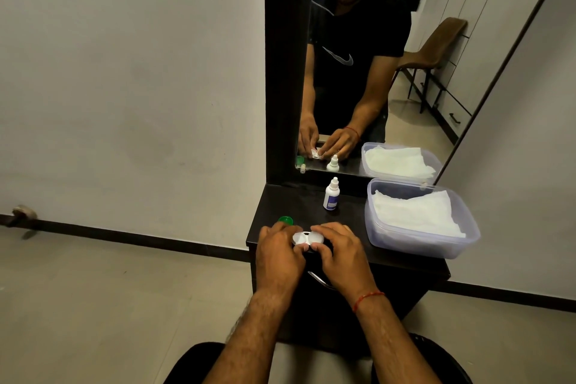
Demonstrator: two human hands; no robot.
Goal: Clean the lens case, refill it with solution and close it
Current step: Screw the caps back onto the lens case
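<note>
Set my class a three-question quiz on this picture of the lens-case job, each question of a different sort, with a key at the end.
1. True or false: the solution bottle stands upright on the black tabletop, touched by neither hand.
2. The left hand and right hand together grip: A the lens case; B the bottle; C nothing.
3. What colour is the loose cap lying by the left hand?
Key: 1 true; 2 A; 3 green.
</note>
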